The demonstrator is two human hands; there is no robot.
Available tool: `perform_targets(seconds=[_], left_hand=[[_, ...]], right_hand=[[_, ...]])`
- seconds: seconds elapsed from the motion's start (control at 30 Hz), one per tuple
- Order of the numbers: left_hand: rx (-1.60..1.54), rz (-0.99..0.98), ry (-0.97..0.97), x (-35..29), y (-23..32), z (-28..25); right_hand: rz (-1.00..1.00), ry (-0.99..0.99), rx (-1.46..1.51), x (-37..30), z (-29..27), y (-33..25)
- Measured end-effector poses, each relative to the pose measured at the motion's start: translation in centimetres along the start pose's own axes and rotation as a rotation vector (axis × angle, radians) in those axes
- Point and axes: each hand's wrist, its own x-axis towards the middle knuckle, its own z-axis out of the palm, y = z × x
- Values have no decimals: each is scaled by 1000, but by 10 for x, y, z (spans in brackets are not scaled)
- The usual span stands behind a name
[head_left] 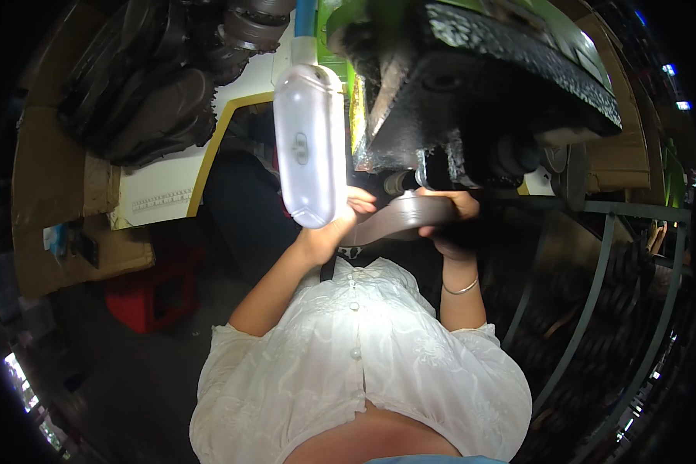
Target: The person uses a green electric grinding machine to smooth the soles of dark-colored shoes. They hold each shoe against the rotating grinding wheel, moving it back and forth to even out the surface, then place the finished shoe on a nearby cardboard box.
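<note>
A brown, moulded shoe sole (404,217) is held in front of my white blouse, tilted, with its narrower end towards the left. My right hand (454,211) is closed round its right end, fingers over the top edge and thumb on the near face. At the sole's left end is my left hand (339,226), its visible fingers stretched out towards the right, slightly apart. A bright lamp (312,147) hides part of this hand, so its grip cannot be fully seen. Beyond the hands stands a dark machine (456,100) with rollers or round parts underneath.
Dark brown soles (158,116) are heaped on the white, yellow-edged table (158,189) at left. Cardboard (50,178) stands around it, with a red stool (151,290) below. Right of me, a metal rack (599,294) holds several dark pieces.
</note>
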Motion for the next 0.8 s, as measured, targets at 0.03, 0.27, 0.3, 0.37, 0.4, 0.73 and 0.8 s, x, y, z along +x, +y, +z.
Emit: perform_targets(seconds=[0.03, 0.27, 0.3, 0.37, 0.4, 0.73, 0.8], left_hand=[[-9, -34, -190, 1, 19, 4], [513, 169, 65, 26, 56, 36], [410, 129, 59, 28, 64, 37], [314, 114, 48, 31, 71, 35], [321, 111, 35, 31, 71, 33], [300, 42, 109, 20, 54, 18], [274, 85, 161, 14, 43, 13]], right_hand=[[56, -43, -2, 0, 1, 7], [129, 118, 300, -7, 18, 20], [138, 131, 301, -9, 22, 20], [133, 98, 236, -13, 23, 21], [126, 79, 242, -16, 25, 25], [130, 80, 93, -10, 39, 12], [141, 52, 93, -6, 42, 11]])
